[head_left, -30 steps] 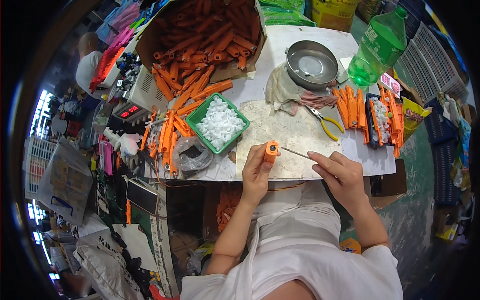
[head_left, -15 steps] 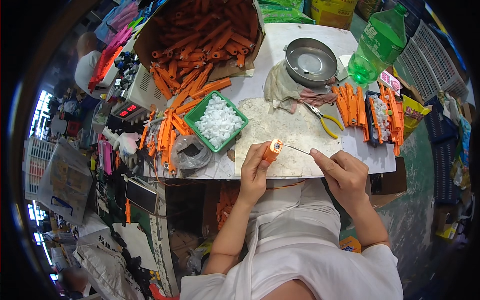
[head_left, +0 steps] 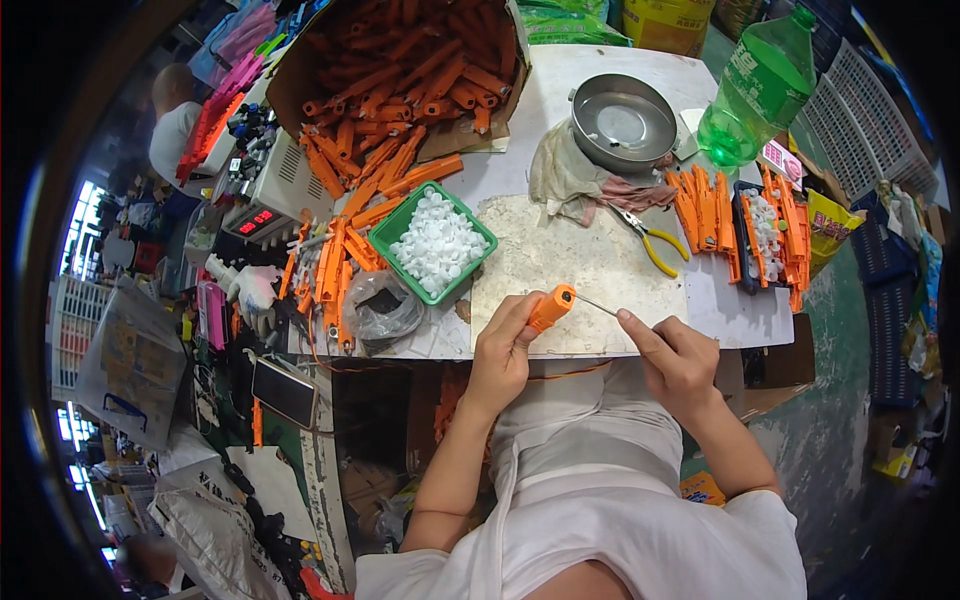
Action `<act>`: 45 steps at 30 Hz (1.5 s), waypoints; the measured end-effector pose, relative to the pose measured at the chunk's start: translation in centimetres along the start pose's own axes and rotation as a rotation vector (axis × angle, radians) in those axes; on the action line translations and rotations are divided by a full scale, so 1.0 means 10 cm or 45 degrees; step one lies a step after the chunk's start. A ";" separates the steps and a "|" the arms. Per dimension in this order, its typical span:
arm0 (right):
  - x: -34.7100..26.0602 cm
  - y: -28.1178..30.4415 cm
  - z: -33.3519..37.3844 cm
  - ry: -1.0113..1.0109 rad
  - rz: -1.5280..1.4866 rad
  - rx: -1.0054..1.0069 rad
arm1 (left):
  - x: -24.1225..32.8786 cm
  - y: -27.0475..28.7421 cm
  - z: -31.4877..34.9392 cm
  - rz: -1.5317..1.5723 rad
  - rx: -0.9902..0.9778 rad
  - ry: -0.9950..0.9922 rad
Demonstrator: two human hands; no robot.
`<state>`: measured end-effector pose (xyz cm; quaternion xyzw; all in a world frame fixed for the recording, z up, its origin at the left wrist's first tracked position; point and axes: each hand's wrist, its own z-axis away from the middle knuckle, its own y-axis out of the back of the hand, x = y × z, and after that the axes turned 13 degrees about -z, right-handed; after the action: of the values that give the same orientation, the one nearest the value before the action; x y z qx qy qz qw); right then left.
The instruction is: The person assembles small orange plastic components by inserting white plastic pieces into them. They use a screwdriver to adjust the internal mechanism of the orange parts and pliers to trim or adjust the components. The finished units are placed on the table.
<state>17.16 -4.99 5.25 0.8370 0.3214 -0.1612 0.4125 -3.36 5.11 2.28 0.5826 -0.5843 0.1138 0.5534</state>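
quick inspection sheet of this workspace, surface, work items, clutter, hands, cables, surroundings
Surface: white tabletop, with a stained pale board before the person.
Work items: orange piece; thin metal rod, tip close to the piece's end, contact unclear.
Clutter: green tray of white parts, yellow-handled pliers, metal bowl on a rag, green bottle.
Hands: left hand grips the orange piece; right hand holds the rod.
Cables: thin orange wire below the table's front edge.
Surroundings: another person, upper left; white crate, right.
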 end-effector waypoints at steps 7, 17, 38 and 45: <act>0.07 0.01 -0.02 -0.537 -0.702 -0.007 | 0.02 0.02 0.00 -0.053 -0.031 0.030; 0.00 0.03 0.03 -0.070 -0.095 0.021 | 0.01 -0.02 -0.02 0.053 -0.042 0.115; -0.03 0.09 -0.02 -0.203 -0.194 -0.124 | -0.01 -0.04 -0.02 0.559 -0.283 0.514; -0.06 0.08 -0.05 -0.540 -0.570 -0.251 | 0.03 -0.06 -0.04 0.795 -0.348 0.542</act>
<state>17.30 -5.17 6.37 0.6494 0.4186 -0.3868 0.5035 -2.64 5.08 2.34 0.2614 -0.6152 0.3159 0.6734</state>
